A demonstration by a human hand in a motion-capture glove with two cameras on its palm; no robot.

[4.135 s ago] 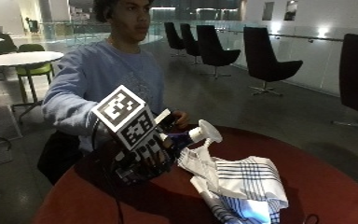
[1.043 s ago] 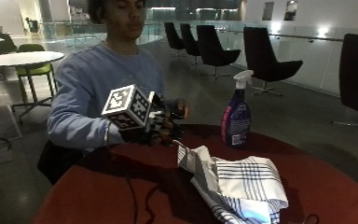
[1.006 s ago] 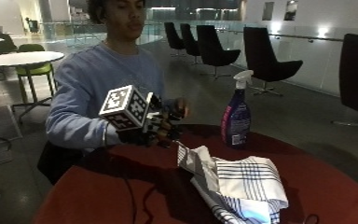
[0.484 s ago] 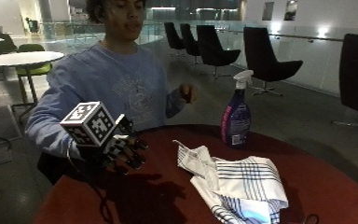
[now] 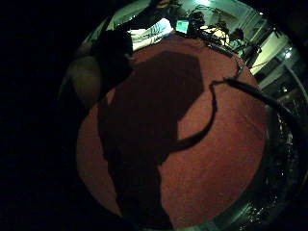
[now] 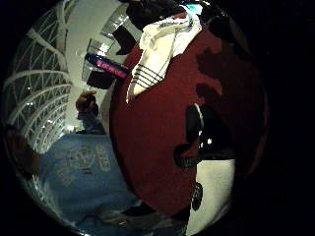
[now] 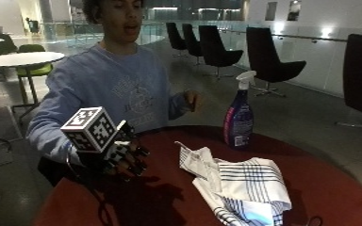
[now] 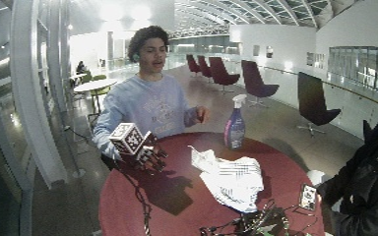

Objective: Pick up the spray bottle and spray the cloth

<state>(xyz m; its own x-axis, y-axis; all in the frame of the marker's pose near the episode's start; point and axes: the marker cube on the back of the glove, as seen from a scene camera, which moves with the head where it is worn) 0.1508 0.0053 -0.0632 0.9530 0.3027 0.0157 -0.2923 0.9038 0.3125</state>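
Note:
A purple spray bottle (image 7: 239,118) with a white trigger head stands upright at the far side of the round red table (image 7: 168,200). A white cloth with dark stripes (image 7: 241,186) lies crumpled in front of it. My gloved right hand (image 7: 123,157) hovers over the table's left part, well left of cloth and bottle, palm down, fingers hanging relaxed and holding nothing. The wide outside view shows the same: hand (image 8: 147,153), bottle (image 8: 234,129), cloth (image 8: 232,179). From the thumb side palm view I see the cloth (image 6: 160,49) and the bottle (image 6: 110,67) beyond bare table (image 6: 152,142).
The person's bare left hand (image 7: 191,100) is raised behind the table, touching nothing. A phone (image 8: 307,196) and a tangle of cables (image 8: 251,227) lie at the near edge, and a second person (image 8: 372,172) sits at the right. A cable (image 5: 211,120) crosses the tabletop (image 5: 221,163).
Four seconds ago my hand held the bottle over the cloth. The bottle now stands on the table, and over the last second my empty hand moved left and down, away from the cloth.

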